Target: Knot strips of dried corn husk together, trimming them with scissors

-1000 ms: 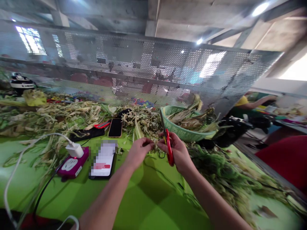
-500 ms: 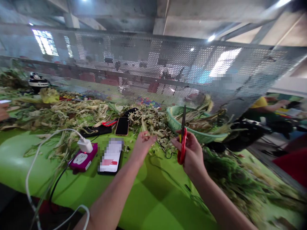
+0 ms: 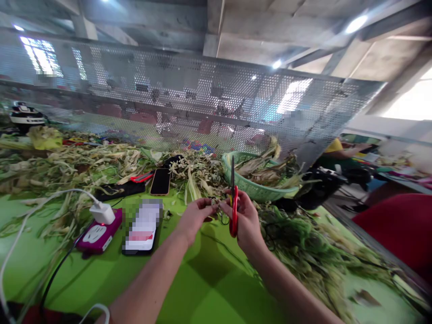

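Green tabletop [image 3: 216,301] beneath; right hand [image 3: 249,220] grips red-handled scissors [image 3: 234,211]; left hand [image 3: 192,219] beside it, grasp indiscernible; keep blades [image 3: 232,173] pointing away.

Ceiling lamp [image 3: 356,24] glaring | window [image 3: 40,56] blown out | table [image 3: 209,270] shadowed | edges apparently blurred

Red-handled scissors [image 3: 235,204] upright, dark blades uppermost

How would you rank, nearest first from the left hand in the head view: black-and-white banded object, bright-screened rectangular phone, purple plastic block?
1. Bright-screened rectangular phone: left.
2. Purple plastic block: left, beyond the phone.
3. Black-and-white banded object: far left, back.
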Available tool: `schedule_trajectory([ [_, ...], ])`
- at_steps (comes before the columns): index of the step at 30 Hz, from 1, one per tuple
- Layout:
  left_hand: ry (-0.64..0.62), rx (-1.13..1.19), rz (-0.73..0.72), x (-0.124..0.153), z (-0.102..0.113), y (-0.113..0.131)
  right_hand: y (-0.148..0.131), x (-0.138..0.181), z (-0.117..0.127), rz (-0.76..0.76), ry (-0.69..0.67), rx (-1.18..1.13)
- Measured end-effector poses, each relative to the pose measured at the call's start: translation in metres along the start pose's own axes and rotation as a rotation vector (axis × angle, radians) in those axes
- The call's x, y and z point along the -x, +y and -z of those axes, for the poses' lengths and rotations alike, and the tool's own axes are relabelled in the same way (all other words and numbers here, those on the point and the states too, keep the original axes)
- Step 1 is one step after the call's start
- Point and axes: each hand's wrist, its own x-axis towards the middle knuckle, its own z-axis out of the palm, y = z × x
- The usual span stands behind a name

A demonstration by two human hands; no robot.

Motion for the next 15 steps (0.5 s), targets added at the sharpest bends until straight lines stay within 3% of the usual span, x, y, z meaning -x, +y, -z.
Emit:
schedule_trajectory([
  [5,0.019,-0.222,-0.139,-0.005,0.003,-0.003,-0.003,0.002,-0.001,-0.009,-0.01,0.05],
  [11,-0.012,-0.385,-0.202,-0.005,0.008,0.0,-0.003,0.0,0.002,-0.045,-0.054,0.121],
  [15,0.104,-0.393,-0.247,-0.009,0.016,0.005,-0.014,-0.006,0.006,-0.053,-0.112,0.228],
])
